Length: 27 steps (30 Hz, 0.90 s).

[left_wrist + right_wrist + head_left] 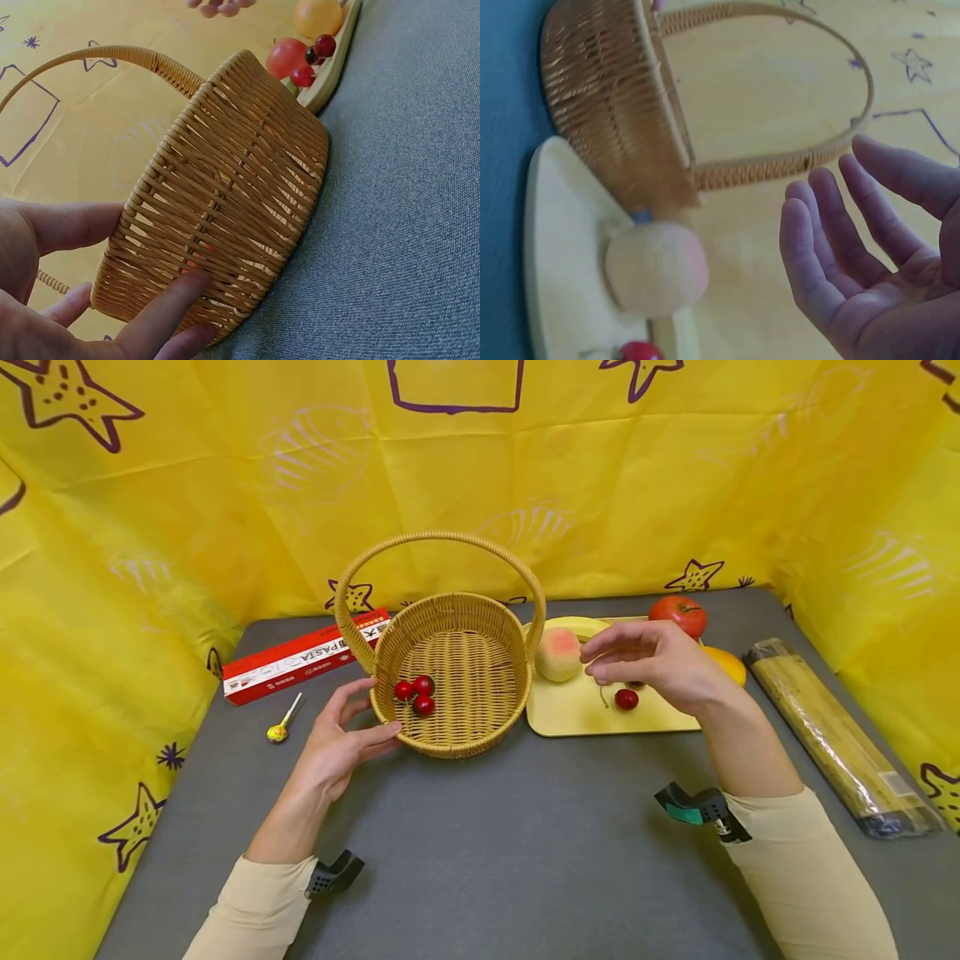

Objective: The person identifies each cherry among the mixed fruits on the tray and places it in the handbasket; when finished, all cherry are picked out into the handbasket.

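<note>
A round wicker basket with a tall arched handle stands mid-table, with a cluster of small red fruits inside at its left. My left hand holds the basket's left front side; in the left wrist view its fingers lie against the woven wall and at the rim. Over the yellow tray, my right hand hovers with fingers loosely bent and nothing in them. A peach sits on the tray just left of that hand, and a cherry lies below it.
A red apple and a yellow fruit are at the tray's right end. Farther right lies a long clear-wrapped package. On the left are a red pasta box and a lollipop. Yellow cloth surrounds the table.
</note>
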Each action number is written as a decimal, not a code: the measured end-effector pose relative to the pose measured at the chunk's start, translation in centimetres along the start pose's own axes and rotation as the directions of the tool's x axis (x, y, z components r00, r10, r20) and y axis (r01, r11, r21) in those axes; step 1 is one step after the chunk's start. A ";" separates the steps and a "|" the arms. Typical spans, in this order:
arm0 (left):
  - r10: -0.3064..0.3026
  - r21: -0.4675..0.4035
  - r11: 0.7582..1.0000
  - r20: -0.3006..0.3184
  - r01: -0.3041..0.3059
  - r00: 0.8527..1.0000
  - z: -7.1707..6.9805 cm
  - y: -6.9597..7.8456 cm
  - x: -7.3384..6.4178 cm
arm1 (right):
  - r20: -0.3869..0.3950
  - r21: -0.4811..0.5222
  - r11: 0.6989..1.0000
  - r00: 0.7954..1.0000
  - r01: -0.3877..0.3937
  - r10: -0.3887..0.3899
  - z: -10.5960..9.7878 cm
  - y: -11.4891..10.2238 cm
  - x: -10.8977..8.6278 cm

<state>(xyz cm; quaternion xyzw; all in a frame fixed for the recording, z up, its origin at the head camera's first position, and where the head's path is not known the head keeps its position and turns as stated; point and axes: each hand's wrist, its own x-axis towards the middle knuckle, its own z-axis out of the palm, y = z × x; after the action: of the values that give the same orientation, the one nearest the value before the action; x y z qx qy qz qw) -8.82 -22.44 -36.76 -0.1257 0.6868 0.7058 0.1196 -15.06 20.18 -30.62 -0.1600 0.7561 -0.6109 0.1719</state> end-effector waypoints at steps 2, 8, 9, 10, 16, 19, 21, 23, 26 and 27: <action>-0.001 -0.001 1.000 0.000 0.001 1.000 -0.1 0.0 0.0 | -0.006 0.002 1.000 1.000 0.002 -0.002 -0.4 0.5 -0.3; 0.001 -0.007 1.000 0.005 -0.001 1.000 -0.1 0.0 0.1 | -0.035 -0.016 1.000 0.999 -0.027 0.026 -1.6 2.0 -1.4; 0.002 -0.007 1.000 0.005 -0.002 1.000 -0.1 0.0 0.1 | -0.042 -0.024 0.999 0.999 -0.036 0.035 -1.7 2.3 -1.5; 0.003 -0.006 1.000 0.005 -0.003 1.000 -0.1 0.0 0.1 | -0.048 -0.031 0.999 0.998 -0.044 0.042 -1.9 2.5 -1.6; 0.010 -0.012 1.000 0.003 -0.010 1.000 0.0 0.0 0.1 | -0.087 -0.089 0.991 0.992 -0.096 0.088 -2.6 3.4 -2.2; 0.013 -0.015 1.000 0.008 -0.013 1.000 0.1 0.0 0.0 | -0.095 -0.090 0.989 0.990 -0.113 0.105 -2.9 3.9 -2.4; 0.016 -0.015 1.000 0.011 -0.016 1.000 0.1 0.0 0.0 | -0.098 -0.087 0.989 0.989 -0.117 0.108 -3.1 4.2 -2.5; 0.016 -0.014 1.000 0.011 -0.016 1.000 0.1 0.0 0.0 | -0.102 -0.077 0.990 0.989 -0.114 0.106 -3.2 4.5 -2.5; 0.011 -0.012 1.000 0.006 -0.011 1.000 0.0 0.0 0.0 | -0.104 -0.083 0.990 0.989 -0.113 0.105 -3.4 5.0 -2.3; 0.008 -0.010 1.000 0.004 -0.008 1.000 0.0 0.0 0.0 | -0.105 -0.084 0.990 0.989 -0.116 0.107 -3.5 5.2 -2.3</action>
<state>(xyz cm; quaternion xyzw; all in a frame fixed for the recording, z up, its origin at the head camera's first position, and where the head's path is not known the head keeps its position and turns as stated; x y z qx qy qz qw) -8.80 -22.45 -36.74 -0.1219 0.6836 0.7099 0.1176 -14.81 25.28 -34.84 -0.0942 0.7983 -0.5729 0.1601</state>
